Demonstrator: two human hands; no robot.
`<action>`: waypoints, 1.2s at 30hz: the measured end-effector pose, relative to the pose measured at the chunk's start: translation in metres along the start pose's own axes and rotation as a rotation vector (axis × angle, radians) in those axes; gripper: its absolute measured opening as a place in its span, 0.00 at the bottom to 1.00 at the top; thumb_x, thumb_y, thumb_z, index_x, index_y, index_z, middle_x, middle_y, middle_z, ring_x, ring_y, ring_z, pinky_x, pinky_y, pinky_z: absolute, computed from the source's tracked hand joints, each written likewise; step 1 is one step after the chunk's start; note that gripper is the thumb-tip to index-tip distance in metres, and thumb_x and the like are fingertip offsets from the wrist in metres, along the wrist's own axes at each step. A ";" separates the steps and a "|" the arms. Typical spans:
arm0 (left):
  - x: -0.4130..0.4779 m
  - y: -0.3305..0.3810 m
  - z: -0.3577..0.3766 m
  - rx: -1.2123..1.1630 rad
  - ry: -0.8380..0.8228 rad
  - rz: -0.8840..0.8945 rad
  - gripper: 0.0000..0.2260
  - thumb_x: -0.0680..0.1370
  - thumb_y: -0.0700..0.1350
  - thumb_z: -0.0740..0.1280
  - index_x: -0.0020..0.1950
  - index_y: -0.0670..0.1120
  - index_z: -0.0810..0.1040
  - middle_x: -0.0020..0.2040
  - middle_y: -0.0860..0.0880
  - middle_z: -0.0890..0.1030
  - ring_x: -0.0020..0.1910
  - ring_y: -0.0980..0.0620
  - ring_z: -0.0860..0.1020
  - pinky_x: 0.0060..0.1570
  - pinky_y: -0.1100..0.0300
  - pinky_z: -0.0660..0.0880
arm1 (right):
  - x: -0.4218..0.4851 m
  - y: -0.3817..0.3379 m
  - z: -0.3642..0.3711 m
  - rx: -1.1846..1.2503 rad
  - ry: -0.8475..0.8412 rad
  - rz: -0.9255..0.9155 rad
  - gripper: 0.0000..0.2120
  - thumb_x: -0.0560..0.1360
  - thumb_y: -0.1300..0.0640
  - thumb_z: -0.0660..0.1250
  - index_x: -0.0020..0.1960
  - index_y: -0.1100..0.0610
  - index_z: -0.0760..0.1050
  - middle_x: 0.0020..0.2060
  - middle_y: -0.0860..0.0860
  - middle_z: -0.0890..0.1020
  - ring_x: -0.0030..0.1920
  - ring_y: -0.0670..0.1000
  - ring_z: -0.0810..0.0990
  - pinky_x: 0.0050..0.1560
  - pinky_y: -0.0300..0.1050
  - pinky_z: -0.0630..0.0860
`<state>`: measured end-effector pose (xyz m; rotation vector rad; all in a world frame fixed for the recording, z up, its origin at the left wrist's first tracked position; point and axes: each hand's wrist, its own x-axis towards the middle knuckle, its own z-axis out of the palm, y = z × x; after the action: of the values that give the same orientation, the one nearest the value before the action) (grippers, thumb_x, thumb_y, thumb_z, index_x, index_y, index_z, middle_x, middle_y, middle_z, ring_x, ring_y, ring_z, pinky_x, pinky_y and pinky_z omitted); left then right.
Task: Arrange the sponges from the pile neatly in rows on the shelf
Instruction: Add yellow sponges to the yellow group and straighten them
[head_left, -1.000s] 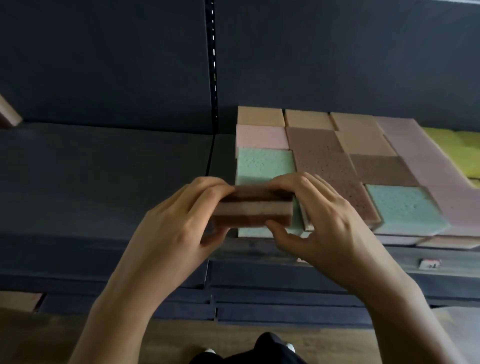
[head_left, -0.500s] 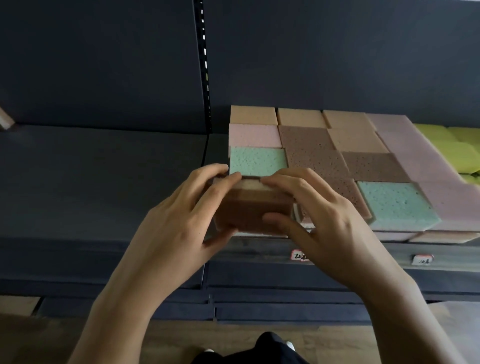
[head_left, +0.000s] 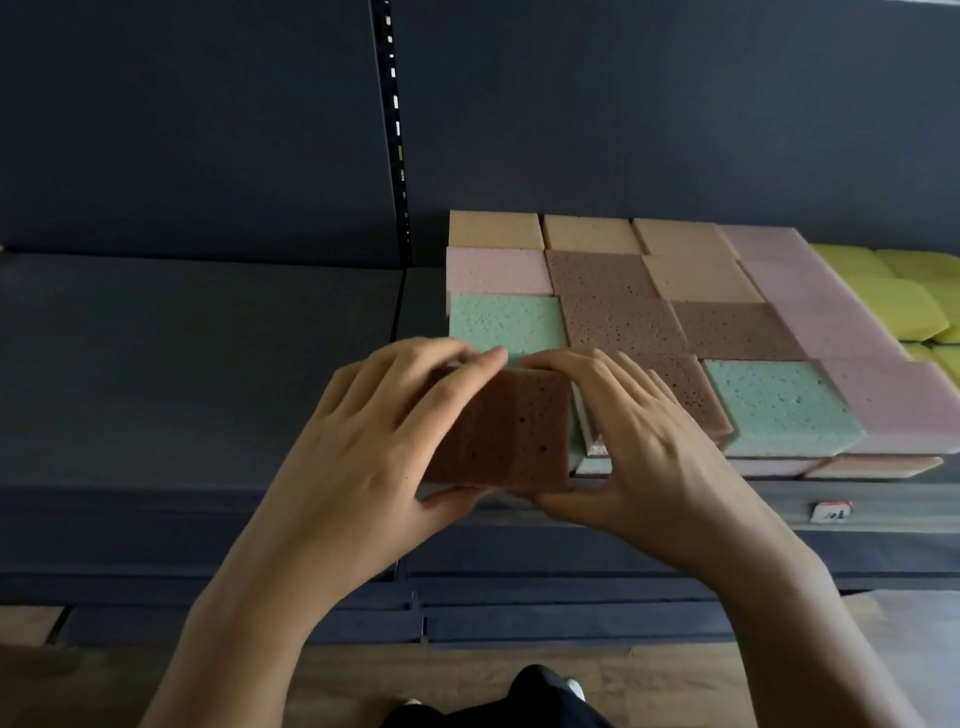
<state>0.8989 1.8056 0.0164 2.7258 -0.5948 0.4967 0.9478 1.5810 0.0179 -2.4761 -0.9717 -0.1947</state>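
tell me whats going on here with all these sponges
A person is stocking a dark shelf with sponges. The left hand and right hand both grip one brown sponge at the shelf's front edge, just in front of a green sponge in the leftmost column. Other sponges, tan, pink, brown and green, already lie in rows beside it.

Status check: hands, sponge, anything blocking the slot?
Left hand, right hand: both gripping brown sponge. Sponge at front-left of rows, just before green sponge, near shelf edge. Nothing seen in the way.
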 end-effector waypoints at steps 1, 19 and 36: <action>0.001 0.000 0.001 0.002 0.000 0.011 0.37 0.70 0.57 0.71 0.75 0.46 0.65 0.69 0.48 0.70 0.68 0.48 0.69 0.66 0.52 0.65 | -0.001 0.001 -0.001 -0.010 -0.011 0.015 0.44 0.67 0.34 0.70 0.76 0.50 0.58 0.66 0.45 0.72 0.64 0.49 0.71 0.66 0.53 0.71; 0.022 0.004 0.021 0.043 -0.058 0.005 0.30 0.74 0.62 0.63 0.72 0.49 0.69 0.69 0.52 0.71 0.69 0.50 0.69 0.69 0.47 0.64 | -0.016 0.041 -0.010 -0.200 0.005 0.120 0.36 0.67 0.48 0.77 0.72 0.50 0.70 0.69 0.45 0.71 0.68 0.52 0.70 0.67 0.53 0.69; 0.033 0.003 0.041 0.083 -0.090 -0.032 0.30 0.73 0.56 0.68 0.72 0.45 0.70 0.72 0.49 0.70 0.73 0.47 0.65 0.70 0.46 0.63 | -0.016 0.050 -0.009 -0.188 0.031 0.121 0.32 0.69 0.43 0.73 0.71 0.49 0.71 0.68 0.46 0.72 0.67 0.54 0.70 0.63 0.54 0.69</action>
<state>0.9366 1.7768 -0.0067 2.8438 -0.5639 0.4009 0.9700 1.5356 0.0021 -2.6848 -0.8212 -0.2962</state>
